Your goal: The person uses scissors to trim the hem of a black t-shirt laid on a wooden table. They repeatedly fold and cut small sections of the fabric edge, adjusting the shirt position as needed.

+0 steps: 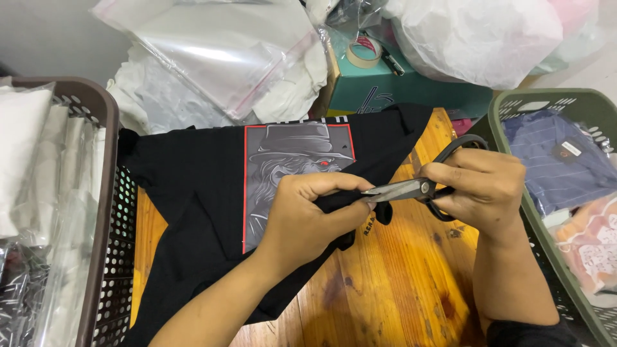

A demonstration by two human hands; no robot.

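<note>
Surface: a wooden bench (392, 289), orange-brown boards with dark stains, grain running away from the viewer; most of its left half is covered.
Room: a pale wall at upper left; the back of the bench is heaped with clear plastic bags (218, 51) and a white bag (482, 35); a teal box (392, 87) behind carries a roll of tape (364, 51).
Left flank: a brown perforated basket (106, 212) filled with bagged pale items.
Right flank: a green basket (514, 112) holding a folded blue striped garment (565, 167) and a pink bagged one below it.
Garment: a black T-shirt (193, 193) lies spread on the bench, printed side up, with a grey figure in a hat inside a red frame; its lower right part is gathered up.
Left hand (308, 218): grip closed on a bunched fold of the black T-shirt, thumb and fingers pinching the cloth at the blade tips.
Right hand (482, 193): grip closed round the handles of the scissors (411, 189), fingers through the black loops.
Scissors, position: held above the bench, right of the print, between the two hands.
Scissors, axis: long axis near horizontal, tips pointing left toward the left hand, handles to the right, tilted slightly up at the handle end; blades nearly together.
Hidden: the blade tips meet cloth and thumb, and what exactly lies between them cannot be made out; the lower handle loop is covered by fingers.
Cut off: both baskets, the T-shirt hem and both forearms run out of view.
</note>
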